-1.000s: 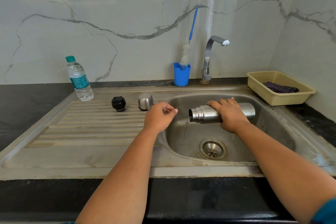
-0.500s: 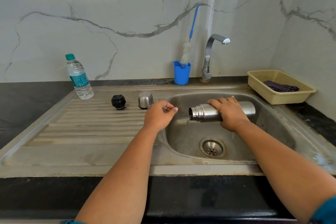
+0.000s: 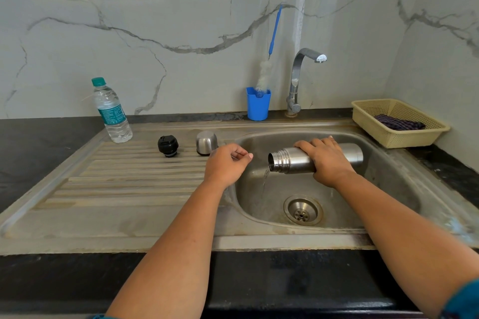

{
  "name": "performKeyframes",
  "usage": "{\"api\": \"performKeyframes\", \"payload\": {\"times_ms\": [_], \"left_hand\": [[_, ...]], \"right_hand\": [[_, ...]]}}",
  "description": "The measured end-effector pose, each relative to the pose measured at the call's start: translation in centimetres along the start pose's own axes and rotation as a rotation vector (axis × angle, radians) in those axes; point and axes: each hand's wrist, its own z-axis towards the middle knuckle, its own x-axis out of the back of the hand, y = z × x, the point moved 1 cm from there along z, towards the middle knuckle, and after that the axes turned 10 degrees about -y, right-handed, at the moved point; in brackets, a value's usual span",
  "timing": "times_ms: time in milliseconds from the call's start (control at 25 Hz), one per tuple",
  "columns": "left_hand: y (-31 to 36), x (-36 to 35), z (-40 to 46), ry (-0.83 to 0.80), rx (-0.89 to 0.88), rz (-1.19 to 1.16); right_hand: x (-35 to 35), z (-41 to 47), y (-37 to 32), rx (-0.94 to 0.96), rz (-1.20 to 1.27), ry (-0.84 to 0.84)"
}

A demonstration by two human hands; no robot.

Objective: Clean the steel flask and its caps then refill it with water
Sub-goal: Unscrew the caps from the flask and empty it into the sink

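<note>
My right hand [image 3: 326, 160] grips the steel flask [image 3: 293, 159], held on its side over the sink basin [image 3: 388, 179] with its open mouth to the left. A thin stream of water runs from the mouth down toward the drain [image 3: 302, 210]. My left hand [image 3: 226, 163] hovers at the basin's left rim with fingers loosely curled, holding nothing. The black inner cap [image 3: 168, 145] and the steel outer cap [image 3: 206, 142] stand on the ribbed drainboard [image 3: 116, 184] behind my left hand.
A plastic water bottle [image 3: 112, 111] stands at the drainboard's back left. A blue cup [image 3: 258, 104] with a bottle brush [image 3: 272, 41] sits beside the tap [image 3: 298, 77]. A cream basket [image 3: 396, 134] with a dark cloth is at the back right.
Almost nothing differs: the flask stays tipped and water keeps trickling out. Both hands hold their places.
</note>
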Motion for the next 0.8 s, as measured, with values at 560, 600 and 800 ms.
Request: {"api": "performKeyframes", "payload": {"times_ms": [560,600,800], "left_hand": [[0.17,0.09,-0.15,-0.005,-0.007,-0.003],[0.19,0.09,-0.16,-0.006,-0.007,-0.005],[0.22,0.11,-0.16,-0.004,0.001,-0.009]], "right_hand": [[0.14,-0.11,-0.21,-0.003,-0.016,-0.001],[0.16,-0.12,-0.23,-0.005,-0.015,-0.003],[0.30,-0.22,-0.25,-0.005,-0.010,-0.005]]}}
